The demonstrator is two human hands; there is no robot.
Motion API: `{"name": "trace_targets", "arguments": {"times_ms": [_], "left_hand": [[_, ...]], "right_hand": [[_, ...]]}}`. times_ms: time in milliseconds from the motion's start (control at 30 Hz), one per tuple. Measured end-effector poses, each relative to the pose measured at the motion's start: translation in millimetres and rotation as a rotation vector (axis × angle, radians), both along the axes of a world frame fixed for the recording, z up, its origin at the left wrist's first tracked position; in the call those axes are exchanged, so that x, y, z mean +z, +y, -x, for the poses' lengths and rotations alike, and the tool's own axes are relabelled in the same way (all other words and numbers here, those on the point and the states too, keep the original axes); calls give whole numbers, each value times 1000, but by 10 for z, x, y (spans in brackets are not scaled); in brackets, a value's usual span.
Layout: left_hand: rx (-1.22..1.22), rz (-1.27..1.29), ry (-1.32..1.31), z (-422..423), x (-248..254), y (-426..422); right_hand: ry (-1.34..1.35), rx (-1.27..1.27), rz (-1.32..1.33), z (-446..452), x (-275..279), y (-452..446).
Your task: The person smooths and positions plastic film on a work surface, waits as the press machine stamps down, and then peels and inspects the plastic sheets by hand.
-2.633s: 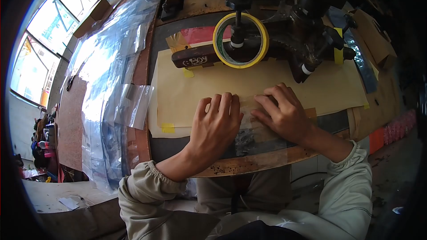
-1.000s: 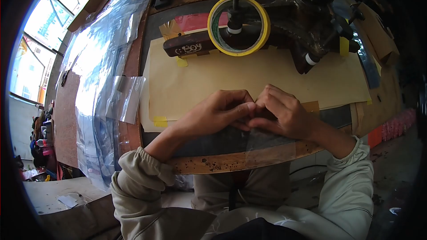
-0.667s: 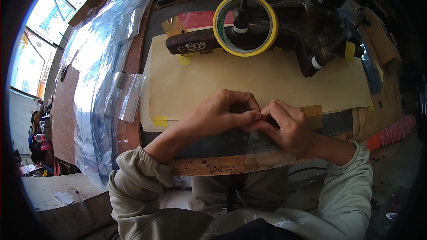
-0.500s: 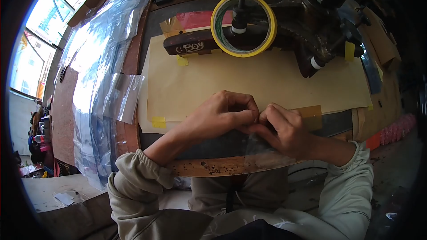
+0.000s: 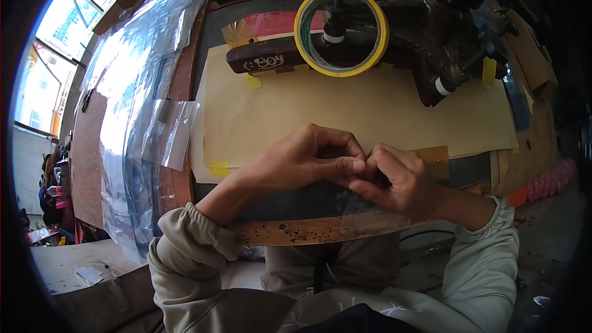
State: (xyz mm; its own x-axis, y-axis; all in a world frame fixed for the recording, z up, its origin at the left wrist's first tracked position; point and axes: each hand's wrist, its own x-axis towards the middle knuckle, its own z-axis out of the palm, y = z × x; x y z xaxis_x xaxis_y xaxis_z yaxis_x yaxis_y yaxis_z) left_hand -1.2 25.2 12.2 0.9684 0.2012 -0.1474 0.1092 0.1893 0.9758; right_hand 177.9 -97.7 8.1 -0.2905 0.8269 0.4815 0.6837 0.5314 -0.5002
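My left hand (image 5: 314, 157) and my right hand (image 5: 398, 179) meet over the front edge of the work table, fingertips pinched close together. A thin, see-through plastic bag (image 5: 364, 217) hangs below my right hand, over the wooden table edge. Its upper part goes up between the fingers of both hands, where the exact grip is hidden. Behind my hands lies a large sheet of tan paper (image 5: 345, 117), held by bits of yellow tape.
A roll of yellow tape (image 5: 382, 49) hangs around a rod on the dark clamp arm (image 5: 256, 60) above the paper. Clear plastic bags (image 5: 132, 117) lie in a heap along the left. A brown piece of card or tape (image 5: 438, 161) lies beside my right hand.
My left thumb has shifted slightly right, and its tip now shows against the right fingers. Both hands stay pinched together at about the same place.
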Motion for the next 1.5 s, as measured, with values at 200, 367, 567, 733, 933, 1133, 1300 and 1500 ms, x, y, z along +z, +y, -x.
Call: {"name": "trace_targets", "arguments": {"times_ms": [200, 367, 567, 733, 933, 1133, 1300, 1500], "left_hand": [[6, 71, 15, 4, 6, -9], [25, -54, 10, 14, 33, -38], [49, -30, 14, 10, 51, -46], [62, -48, 104, 7, 96, -73], [205, -102, 150, 11, 113, -108], [246, -44, 77, 5, 47, -105], [380, 34, 75, -21, 67, -166], [568, 91, -32, -56, 194, -225]], "right_hand": [[-14, 14, 32, -12, 16, -15], [-3, 15, 20, -6, 5, -16], [-14, 15, 20, -19, 33, -11], [-30, 10, 20, 0, 31, -27], [212, -47, 98, 35, 30, 15], [-21, -82, -159, -25, -2, 22], [-201, 14, -357, -55, 46, -26], [-182, 223, -811, 123, 75, -290]]}}
